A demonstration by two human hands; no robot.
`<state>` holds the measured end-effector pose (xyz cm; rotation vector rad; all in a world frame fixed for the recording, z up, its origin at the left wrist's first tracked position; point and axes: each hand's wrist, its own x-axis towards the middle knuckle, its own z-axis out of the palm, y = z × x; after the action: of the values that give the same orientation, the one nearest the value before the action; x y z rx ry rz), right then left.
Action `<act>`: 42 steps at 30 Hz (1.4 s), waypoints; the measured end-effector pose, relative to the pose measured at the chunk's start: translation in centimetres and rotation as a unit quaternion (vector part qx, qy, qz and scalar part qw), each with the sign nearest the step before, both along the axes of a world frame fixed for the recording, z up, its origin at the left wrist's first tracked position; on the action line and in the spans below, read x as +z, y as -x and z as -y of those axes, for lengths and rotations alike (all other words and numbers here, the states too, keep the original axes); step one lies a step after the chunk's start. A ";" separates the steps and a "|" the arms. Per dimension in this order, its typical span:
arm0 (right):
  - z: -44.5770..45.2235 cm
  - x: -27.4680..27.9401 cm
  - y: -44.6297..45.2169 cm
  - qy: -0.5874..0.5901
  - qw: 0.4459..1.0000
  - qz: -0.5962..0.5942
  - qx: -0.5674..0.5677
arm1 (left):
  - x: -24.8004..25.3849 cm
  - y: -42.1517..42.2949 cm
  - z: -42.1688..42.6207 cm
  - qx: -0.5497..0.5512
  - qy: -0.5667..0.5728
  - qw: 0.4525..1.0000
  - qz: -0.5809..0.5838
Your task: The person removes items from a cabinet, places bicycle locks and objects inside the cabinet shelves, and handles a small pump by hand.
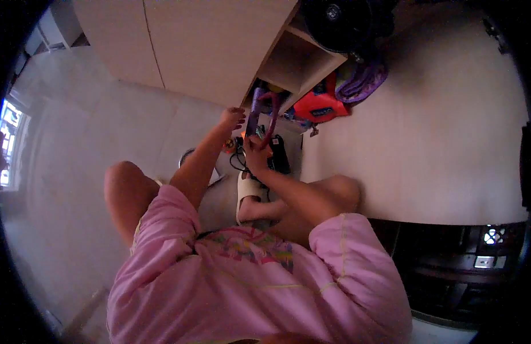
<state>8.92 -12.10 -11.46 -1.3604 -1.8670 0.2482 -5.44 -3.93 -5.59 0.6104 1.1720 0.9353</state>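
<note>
My right hand grips the lower end of a purple object with a flat side and a curved loop, upright in front of the low cabinet opening. I cannot make out exactly what kind of thing it is. To the left of it, my left hand is in the air with its fingers partly bent and apart, holding nothing. Below the hands on the floor lie a black item with a dark cable and a small orange thing.
A wooden cabinet with an open shelf stands ahead. A red bag and a purple patterned cloth item are at its right, below a round black object. A pale panel extends right. My slippered foot is below.
</note>
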 end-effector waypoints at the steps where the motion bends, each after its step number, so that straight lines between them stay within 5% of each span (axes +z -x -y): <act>1: 0.4 0.9 0.4 0.064 0.998 0.002 -0.023 | 0.1 0.2 0.3 0.002 -0.001 1.000 0.011; 4: 1.4 3.1 1.7 0.258 0.962 0.003 -0.093 | 0.1 0.1 0.4 -0.007 0.000 1.000 -0.002; 7: 1.1 4.1 2.4 0.153 0.986 -0.053 -0.022 | -1.5 0.8 -0.4 -0.007 -0.003 1.000 -0.013; 10: 0.2 5.0 3.1 0.243 0.960 -0.107 -0.093 | -2.2 0.8 -0.3 0.029 -0.015 0.998 -0.057; 12: -0.3 2.8 2.9 0.197 0.964 -0.163 -0.068 | -1.8 0.6 0.3 0.028 -0.010 0.999 -0.041; 14: 0.9 5.7 3.6 0.258 0.960 -0.067 -0.081 | 0.2 0.8 1.7 -0.004 0.004 1.000 0.029; 17: 2.9 8.4 4.2 0.362 0.927 -0.094 0.022 | -0.7 1.1 1.8 -0.176 0.019 0.984 0.007; 20: 3.0 7.3 4.0 0.274 0.926 0.128 0.225 | -4.9 0.3 2.5 -0.190 -0.039 0.965 -0.176; 22: -0.6 11.9 3.1 0.392 0.815 0.233 0.356 | -7.2 0.7 4.5 -0.123 -0.282 0.950 -0.046; 23: -4.1 10.2 2.3 0.322 0.791 0.265 0.447 | -6.0 1.4 5.0 -0.153 -0.196 0.968 0.046; 24: -6.3 12.8 1.8 0.308 0.866 0.220 0.327 | -4.7 1.9 5.5 -0.181 -0.104 0.968 0.139; 25: -10.9 10.6 0.8 0.249 0.944 0.143 0.162 | -3.7 2.0 5.5 -0.189 -0.029 0.977 0.099; 26: -11.0 16.0 -0.2 0.107 0.989 0.042 0.091 | -2.9 2.3 5.7 -0.160 -0.015 0.980 0.114; 30: -19.0 16.3 -4.6 0.331 0.930 0.151 -0.053 | -0.5 4.4 5.9 -0.069 0.023 0.990 0.119; 32: -19.6 16.8 -3.6 0.272 0.949 0.131 0.089 | 0.3 5.5 6.3 -0.042 0.021 0.992 0.119; 35: -22.7 12.6 -1.6 0.040 0.955 0.273 0.110 | 0.7 6.2 5.9 -0.025 0.027 0.989 0.144; 39: -18.7 12.5 -2.1 0.086 0.946 0.255 0.179 | 1.0 6.5 6.1 -0.017 0.025 0.992 0.126; 41: -18.1 8.0 -3.1 -0.012 0.940 0.289 0.182 | 1.3 6.5 5.4 -0.020 0.017 0.990 0.137; 42: -17.9 5.2 -4.3 0.069 0.844 0.441 0.299 | 1.8 6.4 5.3 -0.023 0.014 0.990 0.137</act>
<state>13.22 5.78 -6.26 -0.9886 -3.0978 0.0503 -11.84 -9.24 -3.80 0.4663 0.9196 0.9295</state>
